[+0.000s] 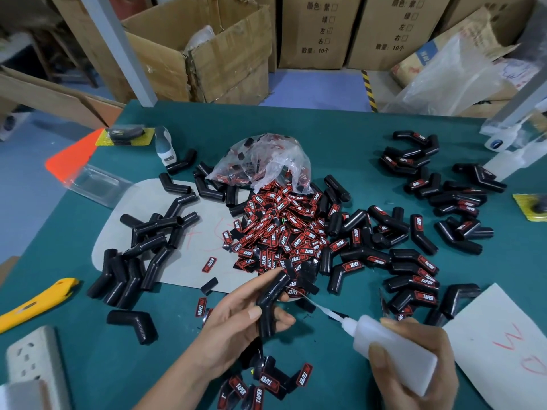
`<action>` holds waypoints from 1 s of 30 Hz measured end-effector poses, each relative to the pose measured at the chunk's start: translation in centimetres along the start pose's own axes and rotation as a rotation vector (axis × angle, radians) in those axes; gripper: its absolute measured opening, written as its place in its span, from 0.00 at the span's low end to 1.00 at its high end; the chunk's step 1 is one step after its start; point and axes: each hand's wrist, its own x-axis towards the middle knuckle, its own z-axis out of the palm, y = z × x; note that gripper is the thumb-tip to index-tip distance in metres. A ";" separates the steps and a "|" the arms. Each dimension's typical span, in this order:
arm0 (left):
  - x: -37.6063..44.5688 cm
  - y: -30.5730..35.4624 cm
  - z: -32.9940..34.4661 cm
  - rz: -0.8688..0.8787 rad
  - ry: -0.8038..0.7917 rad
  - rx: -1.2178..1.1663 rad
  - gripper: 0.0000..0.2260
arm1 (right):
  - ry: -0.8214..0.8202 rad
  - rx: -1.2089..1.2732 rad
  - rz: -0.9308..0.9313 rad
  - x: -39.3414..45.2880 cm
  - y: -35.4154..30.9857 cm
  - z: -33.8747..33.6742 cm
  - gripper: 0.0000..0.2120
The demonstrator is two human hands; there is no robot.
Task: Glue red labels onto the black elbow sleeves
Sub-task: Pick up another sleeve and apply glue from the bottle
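Cardboard boxes line the back of the room, and a green table [340, 128] in front carries a heap of red labels [281, 229], bare black sleeves [142, 250] to the left and labelled ones [414, 273] to the right. The left hand [236, 321] grips one elbow sleeve [270, 303] between thumb and fingers, its upper arm slanting up and to the right. The right hand [414, 359] is wrapped round a white glue bottle [390, 347], whose thin nozzle [322, 309] points up-left at the sleeve's bend, near it; whether they touch I cannot tell. The bottle hand must travel leftward along that line.
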 end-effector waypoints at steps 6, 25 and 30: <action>0.1 -0.2 -0.2 0.002 -0.022 -0.014 0.27 | 0.010 0.006 0.017 -0.1 0.1 -0.1 0.14; 0.0 -0.5 -0.6 0.023 -0.025 0.032 0.27 | 0.006 -0.020 0.009 -0.1 -0.1 0.0 0.14; -0.1 -0.4 -0.4 0.027 -0.008 0.078 0.28 | 0.003 -0.028 0.013 -0.2 0.2 -0.2 0.14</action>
